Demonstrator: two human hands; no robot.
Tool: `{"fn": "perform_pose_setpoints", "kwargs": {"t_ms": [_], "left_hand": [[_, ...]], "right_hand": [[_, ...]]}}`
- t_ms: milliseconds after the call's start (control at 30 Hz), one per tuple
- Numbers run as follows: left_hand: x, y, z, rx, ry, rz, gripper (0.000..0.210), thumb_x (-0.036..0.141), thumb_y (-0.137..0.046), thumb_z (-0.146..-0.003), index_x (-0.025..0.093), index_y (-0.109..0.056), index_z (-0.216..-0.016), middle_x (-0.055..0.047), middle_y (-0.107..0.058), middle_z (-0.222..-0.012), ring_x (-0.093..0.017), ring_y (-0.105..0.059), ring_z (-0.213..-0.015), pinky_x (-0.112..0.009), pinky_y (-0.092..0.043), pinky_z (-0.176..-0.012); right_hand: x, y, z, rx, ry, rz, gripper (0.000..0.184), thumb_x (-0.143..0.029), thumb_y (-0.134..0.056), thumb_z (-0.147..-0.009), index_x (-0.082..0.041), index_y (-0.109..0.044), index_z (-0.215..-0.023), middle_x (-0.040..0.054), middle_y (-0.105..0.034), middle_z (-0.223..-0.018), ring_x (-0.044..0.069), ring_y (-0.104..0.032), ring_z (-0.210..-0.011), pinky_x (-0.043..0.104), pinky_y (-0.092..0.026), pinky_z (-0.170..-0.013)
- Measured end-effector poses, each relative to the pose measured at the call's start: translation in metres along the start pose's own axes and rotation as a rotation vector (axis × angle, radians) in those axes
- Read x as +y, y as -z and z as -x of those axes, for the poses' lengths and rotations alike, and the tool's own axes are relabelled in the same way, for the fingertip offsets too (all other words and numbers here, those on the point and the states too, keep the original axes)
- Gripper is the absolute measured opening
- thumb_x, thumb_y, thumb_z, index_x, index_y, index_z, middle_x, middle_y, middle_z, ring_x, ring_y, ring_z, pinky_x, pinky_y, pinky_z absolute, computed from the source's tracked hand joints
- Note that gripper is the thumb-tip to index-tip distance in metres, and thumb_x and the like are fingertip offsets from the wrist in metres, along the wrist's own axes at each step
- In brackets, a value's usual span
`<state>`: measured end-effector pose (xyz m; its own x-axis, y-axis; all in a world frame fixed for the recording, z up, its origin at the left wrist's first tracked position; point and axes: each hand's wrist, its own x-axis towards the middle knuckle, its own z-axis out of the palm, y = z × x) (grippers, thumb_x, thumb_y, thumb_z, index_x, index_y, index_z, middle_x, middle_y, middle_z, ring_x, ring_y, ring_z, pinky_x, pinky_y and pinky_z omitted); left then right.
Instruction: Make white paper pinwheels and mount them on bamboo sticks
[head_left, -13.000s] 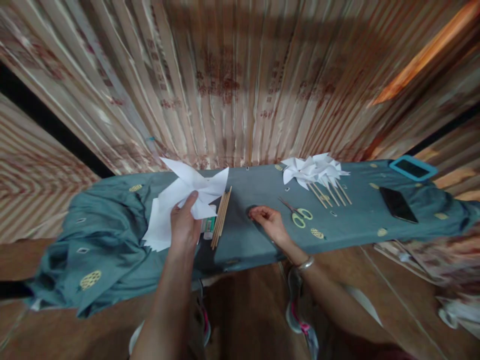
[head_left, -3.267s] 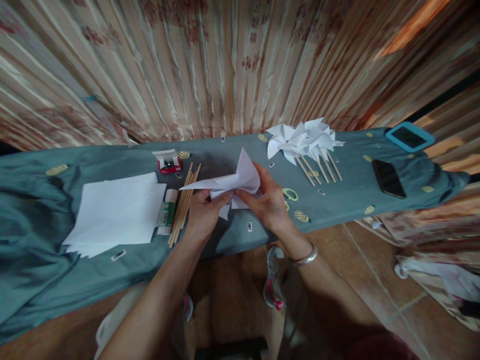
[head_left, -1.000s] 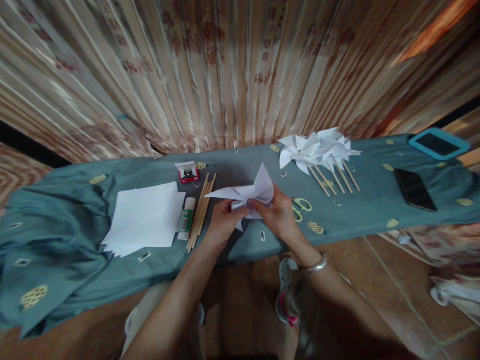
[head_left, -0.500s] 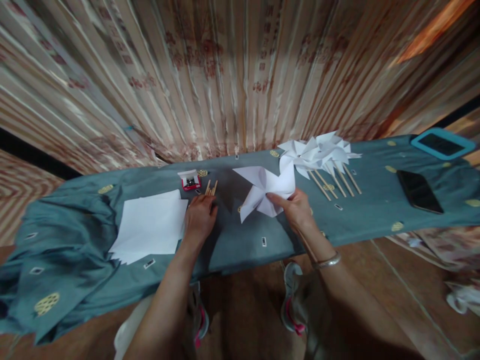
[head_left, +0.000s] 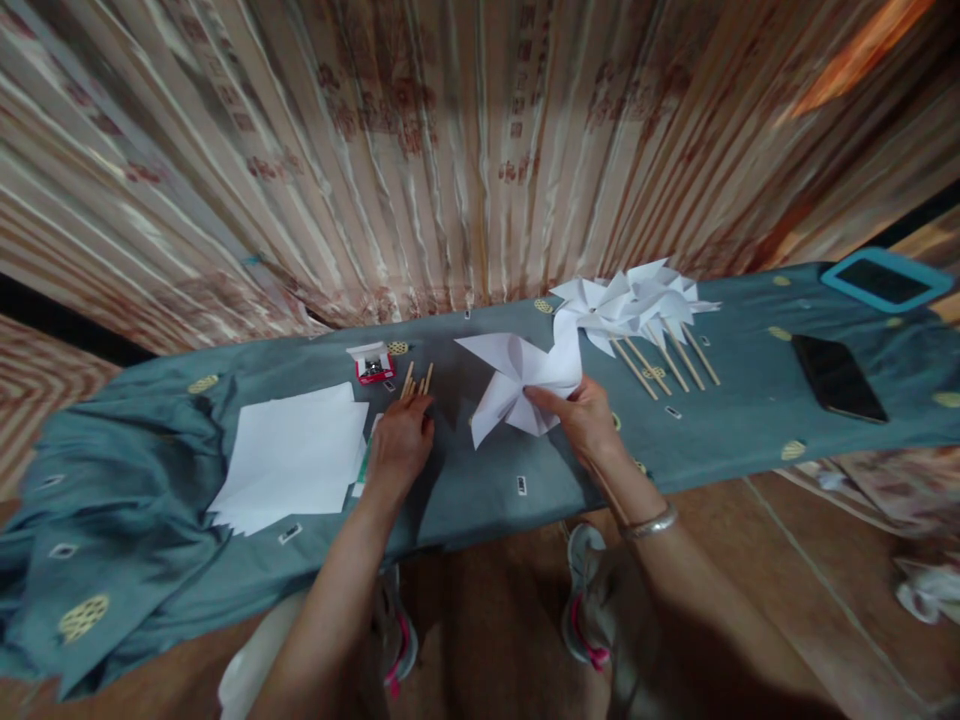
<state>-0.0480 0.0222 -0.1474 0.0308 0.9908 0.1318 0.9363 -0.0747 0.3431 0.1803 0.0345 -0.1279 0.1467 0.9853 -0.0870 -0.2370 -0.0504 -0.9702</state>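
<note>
My right hand (head_left: 581, 415) pinches a white paper pinwheel (head_left: 517, 375) near its centre, thumb on top, and holds it over the cloth. My left hand (head_left: 401, 440) is closed over the lower ends of several short wooden sticks (head_left: 417, 381); their upper ends poke out past my fingers. How many sticks the fingers grip is hidden. Left of that hand lies a stack of white paper sheets (head_left: 289, 450). Just above the sheets and sticks stands an opened small red box (head_left: 374, 370) with small dark metallic pieces inside.
Several white pinwheels on sticks (head_left: 637, 300) lie piled at the back right. Farther right are a black phone (head_left: 838, 378) and a blue-framed tablet (head_left: 885, 280). A green-and-white item (head_left: 365, 462) shows partly beside the paper stack. Blue-green cloth (head_left: 480, 510) covers the narrow table; a curtain hangs behind.
The view has shifted slightly. My left hand remains at the sticks, whose ends have spread a little. The green-and-white item beside the sheets now shows more. My right hand still holds the pinwheel.
</note>
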Motion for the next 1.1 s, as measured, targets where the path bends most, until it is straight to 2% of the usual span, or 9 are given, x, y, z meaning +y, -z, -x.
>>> {"fn": "perform_pose_setpoints", "kwargs": {"t_ms": [200, 333, 433, 533, 667, 733, 933, 1033, 1100], "left_hand": [[0.003, 0.007, -0.002, -0.060, 0.096, -0.018, 0.035, 0.014, -0.054, -0.082, 0.013, -0.065, -0.114, -0.013, -0.066, -0.121, -0.024, -0.069, -0.088, -0.035, -0.052, -0.085], [0.006, 0.009, -0.001, -0.085, 0.116, 0.018, 0.034, 0.016, -0.056, -0.081, 0.014, -0.066, -0.114, -0.012, -0.072, -0.105, -0.026, -0.068, -0.096, -0.036, -0.051, -0.086], [0.009, 0.005, 0.001, -0.054, 0.138, 0.170, 0.026, 0.015, -0.060, -0.076, 0.017, -0.072, -0.100, -0.008, -0.075, -0.091, -0.026, -0.069, -0.088, -0.037, -0.050, -0.084], [0.013, 0.003, 0.002, -0.002, 0.176, 0.471, 0.021, 0.016, -0.063, -0.071, 0.019, -0.073, -0.089, -0.005, -0.075, -0.081, -0.021, -0.069, -0.077, -0.033, -0.052, -0.077], [0.027, 0.011, 0.005, 0.038, 0.362, 1.258, 0.021, 0.026, -0.074, -0.061, 0.017, -0.073, -0.079, -0.002, -0.071, -0.071, -0.015, -0.064, -0.061, -0.029, -0.051, -0.063], [0.036, 0.018, 0.008, -0.002, 0.407, 1.527, 0.024, 0.027, -0.079, -0.054, 0.016, -0.073, -0.076, -0.001, -0.070, -0.070, -0.014, -0.063, -0.060, -0.027, -0.051, -0.060], [0.052, 0.032, 0.021, -0.136, 0.383, 1.776, 0.022, 0.016, -0.078, -0.050, 0.012, -0.074, -0.072, -0.003, -0.066, -0.062, -0.008, -0.055, -0.053, -0.017, -0.038, -0.046], [0.054, 0.032, 0.024, -0.137, 0.379, 1.825, 0.026, 0.019, -0.078, -0.052, 0.010, -0.074, -0.077, -0.003, -0.065, -0.062, -0.003, -0.044, -0.044, -0.015, -0.026, -0.039], [0.055, 0.032, 0.024, -0.112, 0.356, 1.850, 0.032, 0.024, -0.080, -0.055, 0.012, -0.074, -0.084, 0.002, -0.060, -0.055, -0.001, -0.036, -0.038, -0.015, -0.020, -0.037]], "right_hand": [[0.000, -0.002, 0.000, -0.001, 0.000, -0.001, 0.042, -0.031, -0.086, -0.047, -0.015, -0.072, -0.083, 0.0052, -0.077, -0.082, 0.021, -0.069, -0.071, 0.035, -0.054, -0.070], [0.000, -0.002, 0.001, 0.003, -0.012, -0.018, 0.042, -0.028, -0.086, -0.046, -0.015, -0.073, -0.083, 0.0051, -0.077, -0.082, 0.021, -0.069, -0.070, 0.035, -0.054, -0.072], [-0.002, -0.002, 0.002, 0.007, -0.017, -0.023, 0.042, -0.029, -0.086, -0.045, -0.015, -0.073, -0.082, 0.0052, -0.077, -0.081, 0.021, -0.069, -0.069, 0.035, -0.055, -0.071], [-0.007, -0.002, 0.004, -0.004, -0.028, -0.062, 0.040, -0.028, -0.087, -0.044, -0.016, -0.072, -0.080, 0.0042, -0.077, -0.081, 0.020, -0.070, -0.071, 0.034, -0.056, -0.073], [-0.017, 0.002, 0.007, -0.034, -0.073, -0.171, 0.039, -0.026, -0.087, -0.045, -0.018, -0.073, -0.080, 0.0028, -0.077, -0.077, 0.021, -0.071, -0.073, 0.033, -0.057, -0.077], [-0.022, 0.004, 0.008, -0.040, -0.087, -0.219, 0.041, -0.025, -0.087, -0.045, -0.019, -0.073, -0.083, 0.0027, -0.077, -0.076, 0.022, -0.072, -0.076, 0.034, -0.058, -0.079], [-0.030, 0.005, 0.020, -0.106, -0.123, -0.277, 0.037, -0.024, -0.089, -0.042, -0.019, -0.072, -0.074, 0.0020, -0.076, -0.073, 0.021, -0.072, -0.074, 0.036, -0.059, -0.081], [-0.032, 0.005, 0.033, -0.222, -0.146, -0.225, 0.034, -0.023, -0.089, -0.043, -0.019, -0.073, -0.073, 0.0006, -0.076, -0.072, 0.017, -0.071, -0.068, 0.031, -0.059, -0.077], [-0.033, 0.004, 0.041, -0.314, -0.177, -0.175, 0.035, -0.022, -0.089, -0.045, -0.018, -0.074, -0.077, 0.0005, -0.076, -0.072, 0.015, -0.071, -0.067, 0.028, -0.058, -0.072]]}}
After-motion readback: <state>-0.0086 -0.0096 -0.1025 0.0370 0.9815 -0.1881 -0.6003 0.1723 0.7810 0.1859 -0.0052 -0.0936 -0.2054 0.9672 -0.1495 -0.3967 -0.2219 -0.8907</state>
